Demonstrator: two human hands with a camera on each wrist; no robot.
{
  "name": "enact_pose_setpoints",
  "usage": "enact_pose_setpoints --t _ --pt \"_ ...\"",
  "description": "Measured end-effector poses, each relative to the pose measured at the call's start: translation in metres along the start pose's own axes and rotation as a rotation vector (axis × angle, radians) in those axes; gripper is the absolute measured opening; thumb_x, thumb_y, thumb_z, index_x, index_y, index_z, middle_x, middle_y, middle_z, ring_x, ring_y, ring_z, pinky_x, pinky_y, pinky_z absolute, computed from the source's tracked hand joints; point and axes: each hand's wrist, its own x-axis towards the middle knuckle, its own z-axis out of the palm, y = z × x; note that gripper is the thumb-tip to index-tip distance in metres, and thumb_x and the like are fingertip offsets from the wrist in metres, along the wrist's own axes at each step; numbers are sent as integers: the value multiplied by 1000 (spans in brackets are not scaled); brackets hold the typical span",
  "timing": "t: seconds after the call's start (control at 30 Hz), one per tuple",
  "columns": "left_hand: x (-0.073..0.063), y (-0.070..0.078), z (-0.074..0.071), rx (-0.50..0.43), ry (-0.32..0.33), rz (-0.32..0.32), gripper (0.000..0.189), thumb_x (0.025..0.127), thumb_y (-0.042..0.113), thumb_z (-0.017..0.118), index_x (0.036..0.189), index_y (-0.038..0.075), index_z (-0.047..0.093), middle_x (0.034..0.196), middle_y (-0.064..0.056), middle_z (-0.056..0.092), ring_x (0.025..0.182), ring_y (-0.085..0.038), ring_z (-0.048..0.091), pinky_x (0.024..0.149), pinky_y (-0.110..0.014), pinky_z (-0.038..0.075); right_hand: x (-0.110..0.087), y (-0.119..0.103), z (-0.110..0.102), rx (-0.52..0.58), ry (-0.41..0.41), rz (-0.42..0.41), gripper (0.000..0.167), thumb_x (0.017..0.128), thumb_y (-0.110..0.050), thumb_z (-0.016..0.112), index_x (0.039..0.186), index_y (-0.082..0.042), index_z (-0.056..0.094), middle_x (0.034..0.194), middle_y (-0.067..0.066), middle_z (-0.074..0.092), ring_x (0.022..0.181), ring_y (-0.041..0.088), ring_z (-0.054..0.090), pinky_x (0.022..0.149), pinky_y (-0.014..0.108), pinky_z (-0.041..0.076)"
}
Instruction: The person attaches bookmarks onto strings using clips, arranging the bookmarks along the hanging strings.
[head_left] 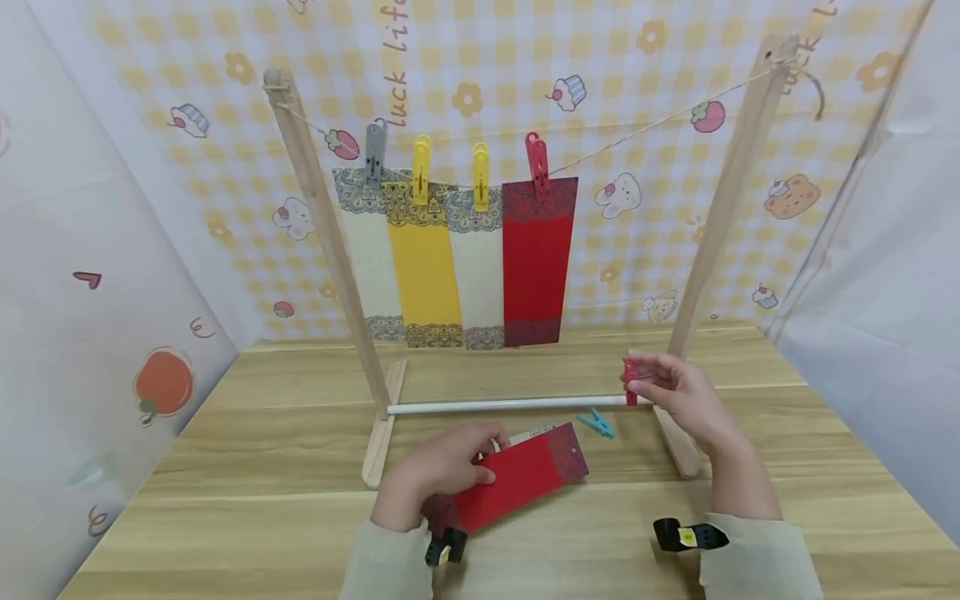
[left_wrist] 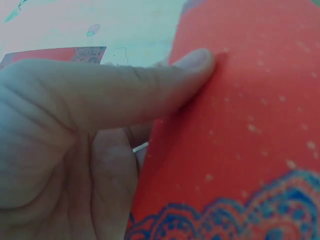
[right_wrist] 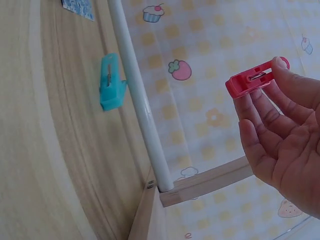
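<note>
A red card (head_left: pixel 517 477) with patterned ends is pinched by my left hand (head_left: pixel 450 462), the thumb lying on its face. Part of a pale patterned card (head_left: pixel 534 434) shows behind it. In the left wrist view, my thumb presses on the red card (left_wrist: pixel 250 115); the fingers behind it are partly hidden. My right hand (head_left: pixel 678 396) pinches a red clothespin (head_left: pixel 631 382) near the stand's right post. The right wrist view shows this red clothespin (right_wrist: pixel 254 79) between thumb and fingers. A turquoise clothespin (head_left: pixel 596 422) lies on the table between both hands.
A wooden stand has a left post (head_left: pixel 322 225), a right post (head_left: pixel 731 192) and a white crossbar (head_left: pixel 510 405). From its string hang pale, yellow (head_left: pixel 425 271) and red (head_left: pixel 534 275) cards, held by grey (head_left: pixel 375 154), yellow (head_left: pixel 481 175) and red (head_left: pixel 537 165) clothespins. A patterned cloth stands behind.
</note>
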Motion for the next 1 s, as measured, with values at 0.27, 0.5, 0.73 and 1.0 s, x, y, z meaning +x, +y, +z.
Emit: enact_pose_setpoints --t 0.27,0.5,0.73,1.0 --pt "2 3 -1 -37 34 45 27 91 1 66 112 17 61 107 -2 68 92 -13 60 78 -32 50 -1 -7 0 10 27 -22 44 99 -15 61 138 4 51 113 6 68 95 -2 65 82 19 55" --pt "8 4 -1 -36 62 105 26 92 1 65 113 16 60 110 -3 68 99 -14 62 80 -29 51 -5 -13 1 37 48 -25 44 98 -15 63 137 3 52 109 -3 70 95 -1 66 83 19 55" --pt "12 4 -11 1 206 172 25 92 2 67 114 12 60 113 -8 70 104 -21 65 86 -38 54 -3 -21 6 38 80 -62 40 99 -15 61 135 2 53 103 -22 68 97 -2 64 82 17 54" --pt "16 11 -22 24 289 180 26 91 5 69 115 13 61 106 -5 71 93 -17 66 79 -32 55 5 -34 13 130 104 -155 33 99 -7 60 131 -1 55 104 -14 71 97 0 66 85 13 52"
